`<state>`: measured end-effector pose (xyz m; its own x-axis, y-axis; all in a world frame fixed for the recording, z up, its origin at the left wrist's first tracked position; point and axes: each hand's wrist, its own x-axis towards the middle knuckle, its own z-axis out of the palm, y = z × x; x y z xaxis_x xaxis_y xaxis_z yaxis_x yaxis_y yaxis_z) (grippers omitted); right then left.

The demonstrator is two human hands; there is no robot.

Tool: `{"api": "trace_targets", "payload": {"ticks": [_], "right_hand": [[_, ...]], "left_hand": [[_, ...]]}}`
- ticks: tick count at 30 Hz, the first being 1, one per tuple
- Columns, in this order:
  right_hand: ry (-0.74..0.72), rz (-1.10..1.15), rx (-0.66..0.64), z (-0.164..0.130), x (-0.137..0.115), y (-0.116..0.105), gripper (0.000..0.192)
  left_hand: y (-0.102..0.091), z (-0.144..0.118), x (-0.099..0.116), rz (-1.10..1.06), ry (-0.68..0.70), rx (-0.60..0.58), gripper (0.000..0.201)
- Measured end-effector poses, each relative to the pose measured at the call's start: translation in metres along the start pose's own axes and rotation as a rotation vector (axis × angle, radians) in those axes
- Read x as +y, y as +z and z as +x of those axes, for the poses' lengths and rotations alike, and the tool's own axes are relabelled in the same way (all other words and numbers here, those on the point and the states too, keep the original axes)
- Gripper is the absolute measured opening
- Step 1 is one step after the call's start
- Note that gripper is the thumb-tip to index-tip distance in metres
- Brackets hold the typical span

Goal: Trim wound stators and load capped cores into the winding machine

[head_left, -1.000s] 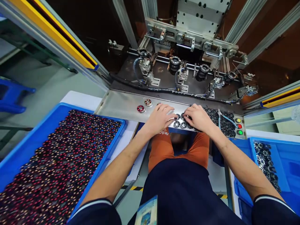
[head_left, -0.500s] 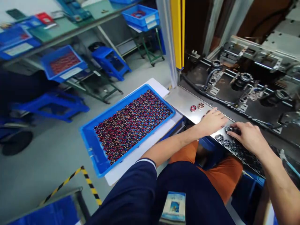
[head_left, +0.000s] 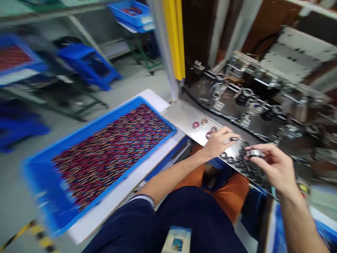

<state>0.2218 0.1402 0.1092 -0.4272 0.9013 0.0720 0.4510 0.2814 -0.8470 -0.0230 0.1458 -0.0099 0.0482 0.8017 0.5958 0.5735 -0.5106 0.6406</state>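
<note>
My right hand (head_left: 273, 168) is lifted above the steel shelf (head_left: 184, 114) and pinches a round silver metal ring part (head_left: 255, 153) between thumb and fingers. My left hand (head_left: 219, 140) rests lower on the shelf, fingers curled around a small metal ring part (head_left: 233, 139), next to three red and copper round parts (head_left: 204, 123). A dark heap of ring parts (head_left: 246, 167) lies on the shelf under both hands. The picture is blurred by head motion.
A blue tray (head_left: 47, 168) full of red and dark small parts sits on a white board at my left. A yellow post (head_left: 173, 38) and machine fixtures (head_left: 252, 102) stand behind the shelf. Blue stools and bins stand on the floor and racks at far left.
The view has swung left. My right hand has risen off the shelf with a ring part pinched in it. My left hand has closed on a part beside the heap.
</note>
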Motion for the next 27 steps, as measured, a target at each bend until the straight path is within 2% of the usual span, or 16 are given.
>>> {"api": "trace_targets", "payload": {"ticks": [2,5,9,13,16,19,23,27], "right_hand": [[-0.006,0.252,-0.017,-0.017,-0.024,0.001,0.036],[-0.025,0.516,-0.006,-0.032,-0.047,-0.001,0.031],[0.091,0.749,-0.021,-0.04,-0.061,-0.006,0.046],[0.282,0.907,-0.008,-0.035,-0.061,-0.002,0.073],[0.343,1.005,-0.008,-0.03,-0.054,0.002,0.081],[0.319,1.106,-0.063,-0.028,-0.049,0.002,0.076],[0.293,1.14,-0.102,-0.025,-0.051,-0.001,0.066],[0.277,1.221,-0.183,-0.02,-0.045,-0.001,0.056]], "left_hand": [[0.007,-0.006,-0.002,-0.065,-0.01,0.055,0.019],[0.013,-0.011,-0.006,-0.12,-0.025,0.09,0.014],[0.009,-0.012,-0.002,-0.106,-0.061,0.099,0.016],[0.005,-0.013,0.002,-0.063,-0.087,0.093,0.015],[0.006,-0.016,0.0,-0.021,-0.072,0.072,0.013],[0.007,-0.021,-0.003,0.041,-0.003,0.052,0.016],[0.008,-0.026,-0.006,0.081,0.111,0.06,0.03],[0.01,-0.027,-0.007,0.105,0.131,0.06,0.039]]}}
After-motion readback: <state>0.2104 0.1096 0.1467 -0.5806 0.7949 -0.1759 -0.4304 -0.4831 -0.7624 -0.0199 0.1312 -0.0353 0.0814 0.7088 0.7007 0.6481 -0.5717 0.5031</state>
